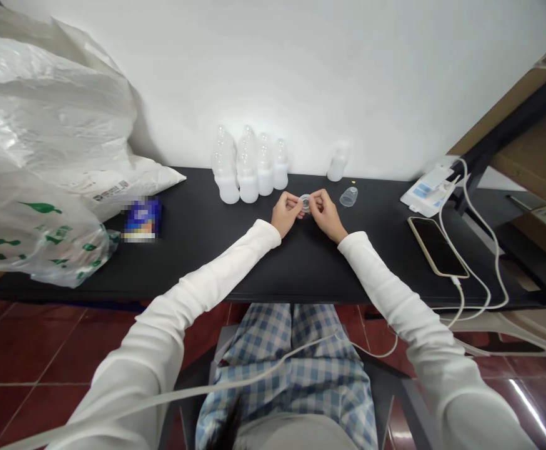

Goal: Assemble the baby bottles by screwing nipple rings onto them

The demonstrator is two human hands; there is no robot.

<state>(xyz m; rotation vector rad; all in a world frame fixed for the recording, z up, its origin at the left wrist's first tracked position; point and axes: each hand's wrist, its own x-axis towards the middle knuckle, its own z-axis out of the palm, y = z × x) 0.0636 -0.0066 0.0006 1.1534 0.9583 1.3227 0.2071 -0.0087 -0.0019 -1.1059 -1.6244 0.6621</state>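
Observation:
My left hand [286, 213] and my right hand [325, 214] meet over the black table [198, 244], fingers pinched together on a small clear ring-shaped part [305, 202] held between them. Just behind my hands stands a cluster of several clear baby bottles [248, 165] against the wall. A single bottle [337, 164] stands apart to the right. A clear cap [348, 196] lies on the table near my right hand.
Big white plastic bags [43, 162] fill the table's left end, with a blue packet [143, 219] beside them. A phone [436, 245] on a white cable and a white box [428, 189] lie at the right. A cardboard box [542, 150] sits far right.

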